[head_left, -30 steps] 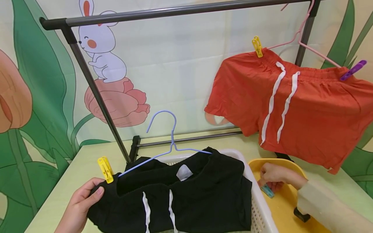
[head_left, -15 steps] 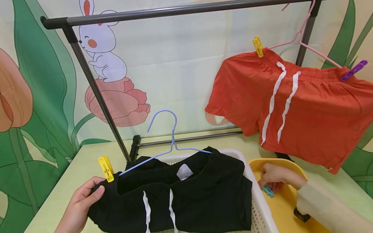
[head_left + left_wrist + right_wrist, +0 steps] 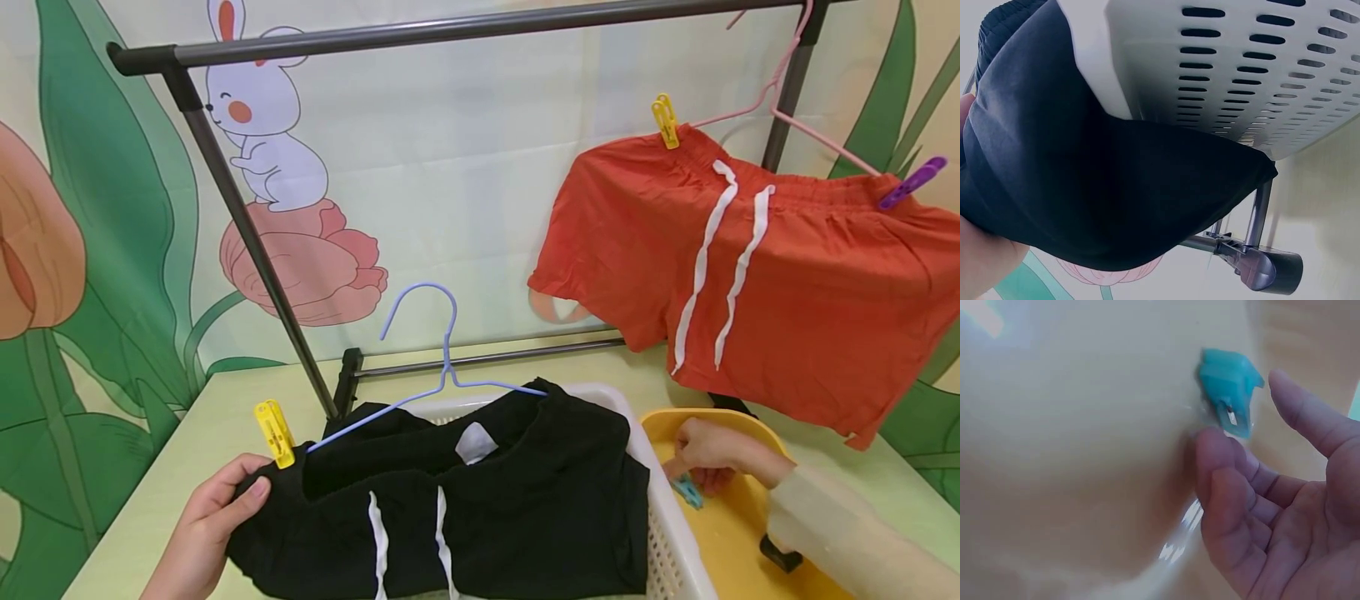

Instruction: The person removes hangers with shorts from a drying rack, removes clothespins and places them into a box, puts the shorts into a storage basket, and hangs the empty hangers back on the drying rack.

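Note:
In the head view my left hand point(image 3: 213, 521) grips the left waistband end of the black shorts point(image 3: 487, 517), thumb in front. A yellow clothespin point(image 3: 275, 433) clips that end beside a blue hanger point(image 3: 445, 371), whose arms reach into the waist. The right hand point(image 3: 708, 458) is down inside a yellow basin point(image 3: 720, 533), at a teal clothespin point(image 3: 687, 492). In the right wrist view the fingertips lie right at the lower end of this teal clothespin point(image 3: 1229, 390), while the thumb stands apart from it. Black cloth point(image 3: 1097, 169) covers much of the left wrist view.
A white perforated basket point(image 3: 671, 542) stands under the black shorts, left of the basin. Red shorts point(image 3: 795, 283) hang from a pink hanger point(image 3: 813, 137) with a yellow and a purple clothespin point(image 3: 912, 182). The rack's dark rail point(image 3: 450, 29) crosses above.
The teal clothespin has turned slightly at the right fingertips. The left hand keeps its grip on the black shorts, with hardly any movement.

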